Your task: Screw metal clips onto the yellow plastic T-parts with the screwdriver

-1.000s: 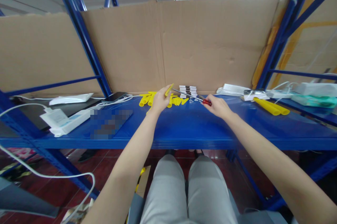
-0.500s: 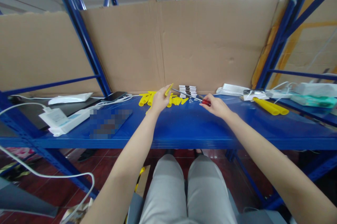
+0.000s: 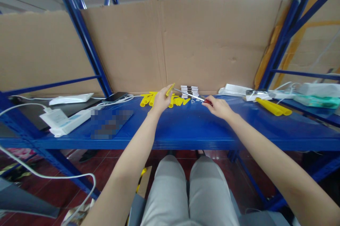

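Note:
My left hand (image 3: 162,101) is closed on a small yellow plastic piece (image 3: 170,90), held up at a tilt above the back of the blue shelf (image 3: 196,126). In my right hand (image 3: 218,107) is a screwdriver (image 3: 190,95) with a red handle and a long thin shaft. Its shaft points left, and the tip is at or close to the yellow piece; whether they touch I cannot tell. Yellow tubes (image 3: 145,100) lie beside and behind my left hand, partly hidden by it. Several small yellow pieces (image 3: 180,101) lie in a row between my hands.
A stack of white-and-dark pieces (image 3: 189,91) stands by the cardboard wall (image 3: 202,41). Two long yellow tubes (image 3: 273,107) lie at the right. On the left are a white power strip (image 3: 71,123), cables and a phone (image 3: 116,96). Blue posts (image 3: 90,45) frame the shelf.
Both hands stay almost in place. The screwdriver's handle looks slightly turned in my right hand, and its shaft catches the light differently.

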`<state>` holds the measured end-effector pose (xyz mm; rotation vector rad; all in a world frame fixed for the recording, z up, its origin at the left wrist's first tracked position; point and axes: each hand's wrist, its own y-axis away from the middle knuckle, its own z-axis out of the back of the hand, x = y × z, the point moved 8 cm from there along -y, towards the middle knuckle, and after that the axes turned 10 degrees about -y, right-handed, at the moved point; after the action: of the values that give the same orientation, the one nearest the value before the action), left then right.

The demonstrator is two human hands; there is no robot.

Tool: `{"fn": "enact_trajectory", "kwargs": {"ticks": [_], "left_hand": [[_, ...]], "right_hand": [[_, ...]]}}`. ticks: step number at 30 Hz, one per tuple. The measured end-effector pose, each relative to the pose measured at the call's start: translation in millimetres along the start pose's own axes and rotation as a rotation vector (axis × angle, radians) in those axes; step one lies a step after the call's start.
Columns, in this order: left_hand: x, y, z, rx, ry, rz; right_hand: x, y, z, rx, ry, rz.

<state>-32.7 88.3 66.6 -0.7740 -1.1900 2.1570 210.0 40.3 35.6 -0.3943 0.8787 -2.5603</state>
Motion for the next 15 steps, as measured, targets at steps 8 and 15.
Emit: {"fn": "enact_trajectory", "kwargs": {"ticks": [8,15], "left_hand": [[-0.3,0.1,-2.5,0.024,0.008,0.021],[-2.9,1.2,-1.1,0.004,0.004,0.017]], "right_hand": [[-6.2,-1.3,1.6,-0.020,-0.134,-0.001],[-3.4,0.3,5.1,-0.058,-0.017,0.027]]}}
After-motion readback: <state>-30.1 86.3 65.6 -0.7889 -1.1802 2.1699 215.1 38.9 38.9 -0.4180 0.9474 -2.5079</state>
